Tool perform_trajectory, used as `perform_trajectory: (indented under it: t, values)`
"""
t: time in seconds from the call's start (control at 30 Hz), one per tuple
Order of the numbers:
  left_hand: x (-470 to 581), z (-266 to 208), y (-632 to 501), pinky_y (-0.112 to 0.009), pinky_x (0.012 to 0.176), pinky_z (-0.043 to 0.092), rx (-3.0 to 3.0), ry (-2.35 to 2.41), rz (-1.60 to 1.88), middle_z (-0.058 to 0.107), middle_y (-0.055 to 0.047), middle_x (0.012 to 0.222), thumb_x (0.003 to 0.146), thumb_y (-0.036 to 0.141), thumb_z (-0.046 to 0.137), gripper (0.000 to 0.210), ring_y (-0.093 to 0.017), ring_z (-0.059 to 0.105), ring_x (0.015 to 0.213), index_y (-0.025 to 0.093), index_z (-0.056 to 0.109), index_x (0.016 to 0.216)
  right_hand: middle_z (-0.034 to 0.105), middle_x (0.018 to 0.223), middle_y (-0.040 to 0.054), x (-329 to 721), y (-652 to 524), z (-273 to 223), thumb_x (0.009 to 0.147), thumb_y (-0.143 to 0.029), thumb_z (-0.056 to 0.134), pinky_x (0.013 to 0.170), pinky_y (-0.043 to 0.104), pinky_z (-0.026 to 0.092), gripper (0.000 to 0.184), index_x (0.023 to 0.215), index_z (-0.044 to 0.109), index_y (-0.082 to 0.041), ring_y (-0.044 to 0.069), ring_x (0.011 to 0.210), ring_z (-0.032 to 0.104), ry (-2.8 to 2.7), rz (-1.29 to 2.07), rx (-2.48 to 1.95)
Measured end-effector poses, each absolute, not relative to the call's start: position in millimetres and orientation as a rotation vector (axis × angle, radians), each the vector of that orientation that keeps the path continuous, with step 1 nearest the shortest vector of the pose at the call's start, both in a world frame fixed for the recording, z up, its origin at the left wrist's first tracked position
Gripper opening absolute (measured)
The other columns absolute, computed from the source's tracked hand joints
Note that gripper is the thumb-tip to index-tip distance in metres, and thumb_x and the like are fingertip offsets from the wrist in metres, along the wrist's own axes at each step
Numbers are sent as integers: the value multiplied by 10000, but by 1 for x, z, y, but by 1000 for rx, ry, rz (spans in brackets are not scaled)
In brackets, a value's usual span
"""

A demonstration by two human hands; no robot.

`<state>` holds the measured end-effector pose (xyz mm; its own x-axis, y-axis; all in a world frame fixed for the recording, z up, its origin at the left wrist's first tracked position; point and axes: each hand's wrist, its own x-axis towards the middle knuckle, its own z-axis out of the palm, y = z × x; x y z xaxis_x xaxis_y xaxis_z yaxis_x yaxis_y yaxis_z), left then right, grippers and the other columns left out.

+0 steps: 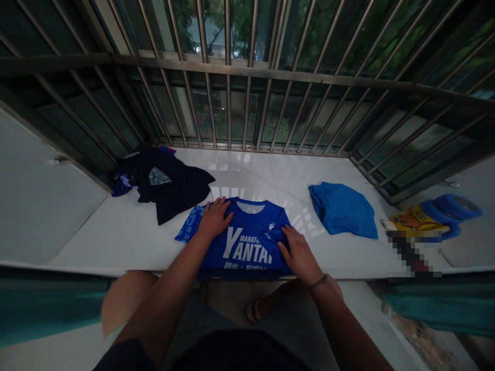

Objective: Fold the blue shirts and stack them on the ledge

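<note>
A blue T-shirt (pixel 247 232) with white lettering lies face up on the white ledge, its collar toward the window and its lower part hanging over the front edge. My left hand (pixel 216 219) rests open on its left shoulder, fingers stretched out beside the patterned sleeve (pixel 191 225). At the shirt's right side my right hand (pixel 299 252) lies on the cloth with fingers and thumb apart. No sleeve shows spread out on that side.
Dark clothes (pixel 176 188) lie in a loose heap at the left. A folded light-blue garment (pixel 343 210) sits to the right, near a yellow-and-blue item (pixel 421 219). Metal bars (pixel 247 70) close off the window behind the ledge (pixel 127 237).
</note>
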<state>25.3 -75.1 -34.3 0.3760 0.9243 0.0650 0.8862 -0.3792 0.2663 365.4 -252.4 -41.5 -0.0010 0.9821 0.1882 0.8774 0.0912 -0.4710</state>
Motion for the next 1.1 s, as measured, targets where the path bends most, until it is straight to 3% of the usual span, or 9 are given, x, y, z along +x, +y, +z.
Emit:
perform_trajectory:
  t: [0.13, 0.3, 0.4, 0.47, 0.63, 0.77, 0.87, 1.0, 1.1]
  values:
    - [26, -31, -79, -583, 1412, 336, 2451, 1673, 407, 590, -165, 1746, 1145, 389, 452, 533, -349, 533, 1636, 166, 689, 1566, 511, 1794, 199, 355, -256, -64, 1148, -441, 515, 1376, 701, 327, 599, 1682, 583, -179, 388, 1684, 462, -1981, 127, -1937]
    - [5, -24, -102, -559, 1336, 428, 2351, 1974, 530, 667, -201, 1639, 1133, 304, 440, 474, -365, 610, 1529, 160, 706, 1498, 515, 1794, 184, 352, -257, -60, 1157, -439, 513, 1378, 655, 345, 599, 1691, 580, -176, 370, 1683, 469, -1999, 86, -1970]
    - [-25, -23, -123, -628, 1220, 512, 2108, 2311, 499, 589, -289, 1662, 1125, 421, 498, 570, -459, 567, 1523, 94, 616, 1577, 513, 1797, 176, 351, -257, -56, 1152, -429, 528, 1386, 644, 342, 587, 1677, 597, -178, 365, 1685, 468, -2006, 99, -1979]
    - [-44, -22, -137, -645, 1134, 556, 1980, 2439, 414, 606, -322, 1599, 1118, 513, 520, 615, -495, 581, 1463, 64, 638, 1520, 513, 1798, 171, 351, -257, -54, 1147, -424, 536, 1385, 642, 344, 577, 1665, 609, -179, 363, 1683, 471, -1999, 107, -1982]
    - [-61, -8, -152, -531, 1046, 585, 2028, 2384, 246, 718, -261, 1427, 1141, 444, 482, 410, -440, 659, 1364, 137, 747, 1209, 546, 1774, 174, 352, -257, -57, 1150, -415, 521, 1372, 655, 353, 548, 1625, 645, -172, 374, 1663, 495, -1956, 98, -1970]
    - [-46, 6, -147, -474, 940, 584, 1978, 2370, 240, 808, -191, 1017, 1172, 406, 410, 397, -387, 787, 1011, 143, 686, 1282, 564, 1757, 183, 351, -256, -57, 1148, -426, 519, 1368, 671, 355, 552, 1615, 654, -163, 386, 1656, 501, -1960, 104, -1954]
    - [-31, 11, -143, -479, 975, 578, 2071, 2292, 275, 812, -181, 987, 1170, 377, 409, 361, -386, 800, 996, 152, 670, 1278, 566, 1755, 183, 350, -256, -55, 1145, -426, 519, 1362, 672, 366, 548, 1606, 664, -166, 387, 1646, 512, -1957, 105, -1961]
    - [-9, 12, -153, -520, 1146, 550, 2201, 2032, 376, 817, -138, 1005, 1127, 320, 502, 235, -360, 799, 1029, 200, 691, 1202, 580, 1744, 182, 350, -256, -54, 1142, -421, 521, 1358, 672, 373, 544, 1610, 663, -182, 384, 1641, 518, -1953, 91, -1962]
    - [13, 9, -178, -556, 1279, 489, 2411, 1609, 416, 833, -122, 1209, 1106, 383, 598, 263, -347, 788, 1185, 252, 722, 1298, 580, 1744, 184, 350, -257, -54, 1141, -421, 521, 1360, 670, 369, 546, 1607, 664, -174, 387, 1642, 514, -1962, 94, -1962]
